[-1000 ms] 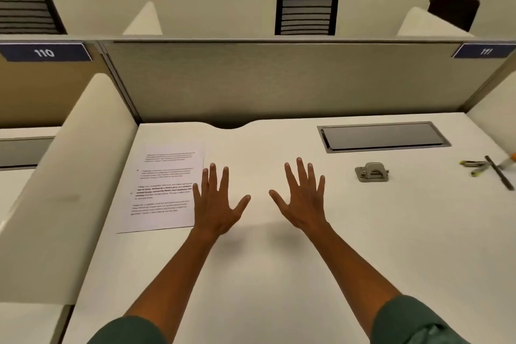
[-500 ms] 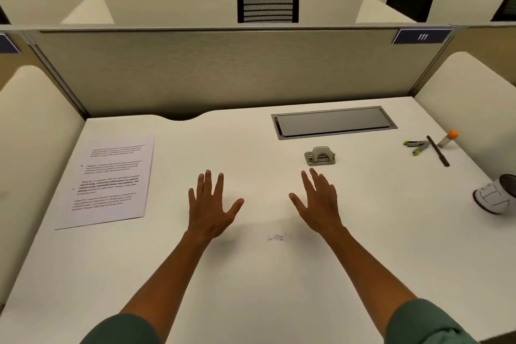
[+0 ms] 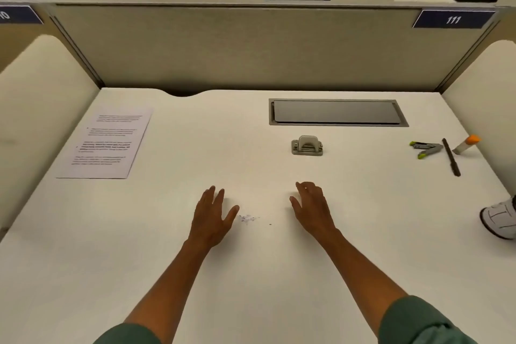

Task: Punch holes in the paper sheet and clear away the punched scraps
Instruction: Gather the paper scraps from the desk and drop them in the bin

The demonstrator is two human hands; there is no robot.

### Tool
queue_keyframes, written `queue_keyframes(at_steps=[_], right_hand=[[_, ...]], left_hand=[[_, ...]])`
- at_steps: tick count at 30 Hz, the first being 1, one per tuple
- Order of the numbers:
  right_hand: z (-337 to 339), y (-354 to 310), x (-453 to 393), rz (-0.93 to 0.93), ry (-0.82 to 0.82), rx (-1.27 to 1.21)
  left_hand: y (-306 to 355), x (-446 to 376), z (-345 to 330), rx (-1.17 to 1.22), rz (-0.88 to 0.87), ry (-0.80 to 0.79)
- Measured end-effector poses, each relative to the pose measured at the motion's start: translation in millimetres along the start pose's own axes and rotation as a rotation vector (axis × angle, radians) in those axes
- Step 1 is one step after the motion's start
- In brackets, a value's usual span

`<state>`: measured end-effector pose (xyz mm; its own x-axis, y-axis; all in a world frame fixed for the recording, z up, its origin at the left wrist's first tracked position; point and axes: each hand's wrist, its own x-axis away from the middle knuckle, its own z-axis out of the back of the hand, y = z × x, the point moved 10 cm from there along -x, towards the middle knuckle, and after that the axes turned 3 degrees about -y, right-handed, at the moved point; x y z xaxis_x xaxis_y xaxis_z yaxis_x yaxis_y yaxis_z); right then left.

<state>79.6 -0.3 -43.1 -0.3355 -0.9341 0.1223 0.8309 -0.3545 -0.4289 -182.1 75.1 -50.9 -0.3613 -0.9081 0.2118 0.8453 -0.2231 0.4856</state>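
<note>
White desk (image 3: 279, 274): study carrel top, walled by grey partitions; bears every item listed below.
Sheet (image 3: 104, 142): printed page, lying flat at the far left of the desk, well apart from both hands and from the punch. No holes can be made out along its edges (too small to tell for certain).
Punch (image 3: 307, 145): small grey metal piece, standing upright beyond the right hand, near the recessed panel (image 3: 337, 112); nothing touches it and no paper sits in it.
Scraps (image 3: 247, 218): faint pale speckle on the desk between the two hands, just beside the left thumb; a lone dark speck lies a little to its right.
Left hand (image 3: 212, 215): palm down, low over the desk, fingers straight and held together, thumb spread; holds nothing.
Right hand (image 3: 311, 207): palm down, fingers relaxed and slightly bent; holds nothing.
Sundries: stapler (image 3: 425, 148), dark pen (image 3: 451, 157) and glue stick (image 3: 466, 144) grouped at the far right; a white shoe (image 3: 501, 218) at the right edge (plainly no part of the job).
Progress, as judged: early. Sheet and punch lie apart and untouched, so punching looks not yet begun; the speckle between the hands is uncleared.
Left to do: bring sheet to punch, press the holes, then gather up the scraps.
</note>
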Motion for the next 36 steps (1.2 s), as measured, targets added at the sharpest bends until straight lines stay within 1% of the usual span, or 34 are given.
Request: queue_keyframes(at_steps=[3,6,9,14,20,22,25,28,31,36], right_hand=[[-11,7,9,0.004,-0.015,-0.013],[-21,9,24,-0.027,0.002,-0.089],[-31,3,41,-0.034,0.032,-0.168],[-47,-28,63,0.008,0.054,-0.235],[-62,-61,69,0.012,0.034,-0.331],[-59,-64,68,-0.021,0.067,-0.368],[-45,-51,70,-0.083,0.174,-0.389],[-35,-37,74,-0.105,0.236,-0.374],[-37,-37,72,-0.091,0.214,-0.352],[-47,-52,59,-0.063,0.143,-0.351]], left_hand=[[-1,15,-19,0.064,0.011,-0.071],[2,23,-32,0.074,-0.018,-0.117],[10,30,-38,0.076,-0.073,-0.095],[27,40,-49,0.102,-0.170,-0.057],[46,48,-62,0.099,-0.295,-0.083],[49,51,-63,0.105,-0.329,-0.087],[46,51,-54,0.144,-0.330,-0.043],[32,43,-42,0.101,-0.292,0.031],[23,33,-41,0.068,-0.266,0.021],[24,31,-49,0.057,-0.307,-0.033]])
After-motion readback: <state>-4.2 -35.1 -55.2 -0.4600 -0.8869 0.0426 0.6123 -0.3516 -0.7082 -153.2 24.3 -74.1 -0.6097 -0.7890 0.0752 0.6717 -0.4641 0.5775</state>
